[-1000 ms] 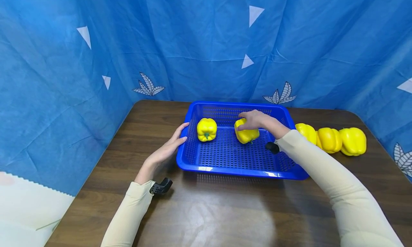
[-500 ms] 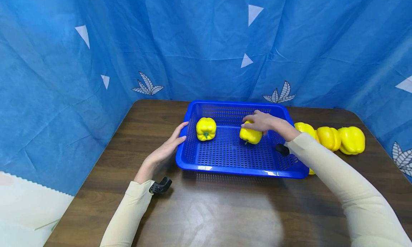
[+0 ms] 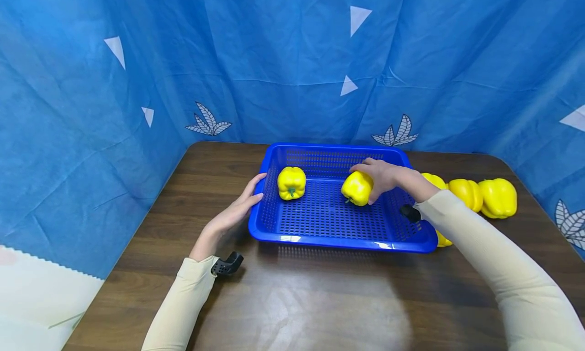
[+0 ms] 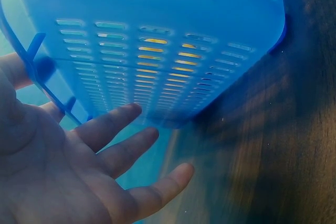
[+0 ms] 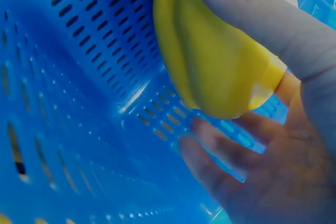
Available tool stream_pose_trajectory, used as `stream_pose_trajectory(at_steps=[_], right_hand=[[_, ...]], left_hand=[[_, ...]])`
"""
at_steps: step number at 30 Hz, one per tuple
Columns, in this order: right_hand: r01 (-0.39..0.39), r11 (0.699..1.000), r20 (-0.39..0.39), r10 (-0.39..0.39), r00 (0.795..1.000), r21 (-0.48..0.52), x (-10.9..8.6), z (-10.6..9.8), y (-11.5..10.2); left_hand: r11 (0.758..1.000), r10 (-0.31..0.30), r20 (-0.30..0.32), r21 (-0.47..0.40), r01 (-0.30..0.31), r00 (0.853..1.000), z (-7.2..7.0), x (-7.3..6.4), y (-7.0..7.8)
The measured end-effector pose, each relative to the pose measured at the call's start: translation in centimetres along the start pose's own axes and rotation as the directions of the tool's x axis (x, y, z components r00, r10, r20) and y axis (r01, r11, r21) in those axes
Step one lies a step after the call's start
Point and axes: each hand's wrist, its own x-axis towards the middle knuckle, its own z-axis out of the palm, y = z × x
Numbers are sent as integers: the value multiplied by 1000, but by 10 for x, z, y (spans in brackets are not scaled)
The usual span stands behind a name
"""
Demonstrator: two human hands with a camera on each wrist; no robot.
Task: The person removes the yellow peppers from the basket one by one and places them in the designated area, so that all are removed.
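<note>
My right hand holds a yellow bell pepper inside the blue plastic basket. The thumb lies along one side of the pepper in the right wrist view, and the fingers reach round underneath. The pepper's green stem points toward me. A second yellow bell pepper sits in the basket's left part. At the left rim rests my left hand, its thumb and index finger over the edge. The left wrist view has its other fingers spread loosely beside the perforated outer wall.
Right of the basket, on the dark wooden table, lie several more yellow bell peppers, some partly behind my right arm. A blue curtain hangs behind and at both sides of the table.
The right hand has shifted a little right, and the pepper with it has turned so its stem now points to the lower left. The left hand stays at the rim.
</note>
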Motion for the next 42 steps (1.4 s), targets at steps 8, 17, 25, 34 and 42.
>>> stream_pose_trajectory(at_steps=[8,17,25,34,42], right_hand=[[94,992,-64,-99,993,-78,0,4,-3],[146,987,-91,-152,984,-66,-1,7,-3],[191,981,-143,-193,971,-27,-5,5,-4],[232,973,-230,-227,946,-6,-12,0,-3],[187,982,-291,-172,941,24,-24,-12,-3]], left_hand=[[1000,5,5,-8,-5,1000,1,0,0],[1000,7,6,4,-7,1000,2,1,0],[1000,-2,4,-5,2,1000,2,2,-4],[1000,1,3,-4,-1,1000,0,2,-6],[1000,-1,-10,3,1,1000,-2,1,-2]])
